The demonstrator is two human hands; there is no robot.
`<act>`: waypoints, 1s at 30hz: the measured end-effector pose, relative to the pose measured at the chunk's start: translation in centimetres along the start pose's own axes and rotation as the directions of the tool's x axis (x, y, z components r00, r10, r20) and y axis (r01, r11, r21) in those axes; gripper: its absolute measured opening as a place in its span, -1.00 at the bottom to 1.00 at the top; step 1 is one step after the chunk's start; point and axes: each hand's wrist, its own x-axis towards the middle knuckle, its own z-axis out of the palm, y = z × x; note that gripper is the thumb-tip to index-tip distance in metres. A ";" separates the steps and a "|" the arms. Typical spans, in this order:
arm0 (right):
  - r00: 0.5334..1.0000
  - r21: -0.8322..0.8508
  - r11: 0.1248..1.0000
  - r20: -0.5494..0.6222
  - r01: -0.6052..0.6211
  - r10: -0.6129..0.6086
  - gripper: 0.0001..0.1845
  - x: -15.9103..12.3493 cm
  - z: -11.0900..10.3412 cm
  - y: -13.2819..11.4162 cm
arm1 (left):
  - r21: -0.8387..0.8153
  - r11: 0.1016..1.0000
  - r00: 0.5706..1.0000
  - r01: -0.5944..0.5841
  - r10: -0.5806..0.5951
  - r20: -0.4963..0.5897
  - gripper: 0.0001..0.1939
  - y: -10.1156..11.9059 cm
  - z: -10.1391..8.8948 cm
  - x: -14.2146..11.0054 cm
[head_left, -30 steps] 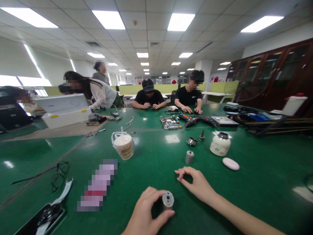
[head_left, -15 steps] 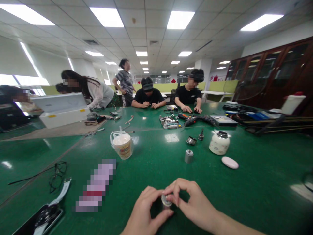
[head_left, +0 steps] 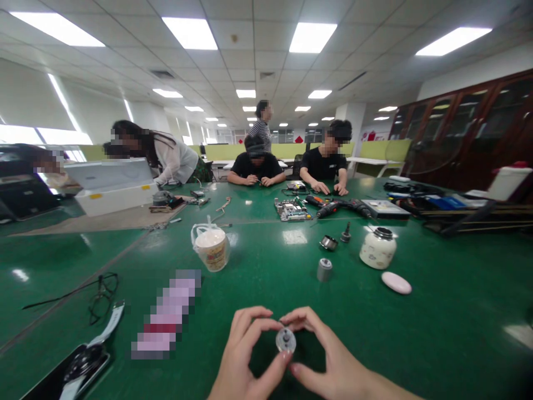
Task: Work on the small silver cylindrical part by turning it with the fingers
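Cylinder, end face up, is pinched in the head view between thumb and fingertip of the left hand; the right hand is curved beside it, whether clamped cannot be told. Work on this piece is judged under way; a second cylinder, metal ring and spindled part are left unjoined on the green table.

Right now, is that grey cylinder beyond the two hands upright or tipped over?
Upright: the grey cylinder stands on the green table, its round end facing up and its sides rising straight.
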 end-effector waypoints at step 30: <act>0.989 -0.035 0.989 0.035 -0.140 0.142 -0.71 0.3 0.6 -0.1 | 0.344 0.915 0.974 0.211 -0.227 0.004 -0.89 -5.1 -2.4 2.3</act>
